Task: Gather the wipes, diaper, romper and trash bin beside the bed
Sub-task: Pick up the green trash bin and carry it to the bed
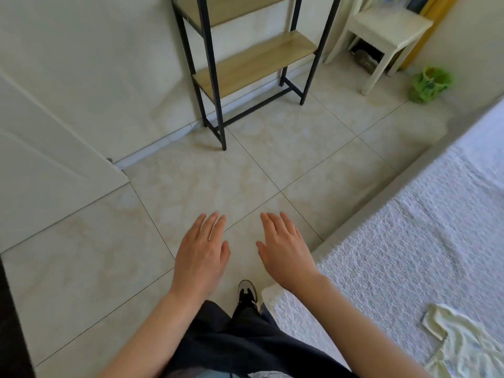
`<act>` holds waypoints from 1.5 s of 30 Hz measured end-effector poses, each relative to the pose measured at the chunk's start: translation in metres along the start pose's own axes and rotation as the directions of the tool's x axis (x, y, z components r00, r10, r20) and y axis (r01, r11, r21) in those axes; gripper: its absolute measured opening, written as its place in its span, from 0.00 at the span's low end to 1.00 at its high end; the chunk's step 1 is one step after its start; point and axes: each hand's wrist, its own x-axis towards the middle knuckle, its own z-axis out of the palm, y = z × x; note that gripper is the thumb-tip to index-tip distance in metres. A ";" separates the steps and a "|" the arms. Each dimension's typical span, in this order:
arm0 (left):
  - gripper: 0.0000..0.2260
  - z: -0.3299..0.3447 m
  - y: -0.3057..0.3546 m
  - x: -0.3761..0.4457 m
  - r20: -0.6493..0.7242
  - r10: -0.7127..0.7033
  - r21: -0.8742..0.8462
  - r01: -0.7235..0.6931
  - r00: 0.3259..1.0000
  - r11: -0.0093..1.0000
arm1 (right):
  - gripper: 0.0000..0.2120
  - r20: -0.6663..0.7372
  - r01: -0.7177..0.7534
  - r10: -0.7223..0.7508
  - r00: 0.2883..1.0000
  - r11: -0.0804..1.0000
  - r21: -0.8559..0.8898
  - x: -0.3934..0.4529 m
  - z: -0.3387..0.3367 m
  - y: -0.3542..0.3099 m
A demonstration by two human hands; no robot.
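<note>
My left hand (202, 253) and my right hand (285, 251) hover side by side over the tiled floor, palms down, fingers spread, holding nothing. A pale yellow-green garment, probably the romper (469, 347), lies crumpled on the bed (409, 255) at the lower right, well to the right of my right hand. A small bin lined with a green bag (431, 84) stands on the floor at the far right, beside a white stool. I see no wipes and no diaper.
A black-framed shelf unit with wooden boards (245, 64) stands against the far wall. A white stool (381, 39) sits in the far right corner. A white door (41, 159) is at the left. The bed's edge runs diagonally along the right. My shoe (246, 291) is below my hands.
</note>
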 end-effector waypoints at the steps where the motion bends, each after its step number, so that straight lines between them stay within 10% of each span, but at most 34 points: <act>1: 0.22 -0.003 -0.005 0.012 0.005 0.009 -0.004 -0.009 1.000 1.000 | 0.28 -0.004 -0.013 0.013 1.000 1.000 0.003 0.010 -0.003 -0.002; 24: 0.24 -0.031 -0.040 0.288 0.230 0.542 0.026 -0.562 0.808 0.827 | 0.29 -0.099 -0.578 0.603 0.791 0.791 0.199 0.159 -0.042 -0.008; 32: 0.24 -0.012 0.045 0.383 0.253 0.650 0.012 -0.674 0.717 0.739 | 0.28 -0.127 -0.667 0.718 0.684 0.687 0.289 0.191 -0.072 0.086; 45: 0.23 0.005 0.239 0.545 0.182 0.629 -0.077 -0.627 0.756 0.776 | 0.28 -0.157 -0.658 0.697 0.700 0.714 0.237 0.270 -0.187 0.318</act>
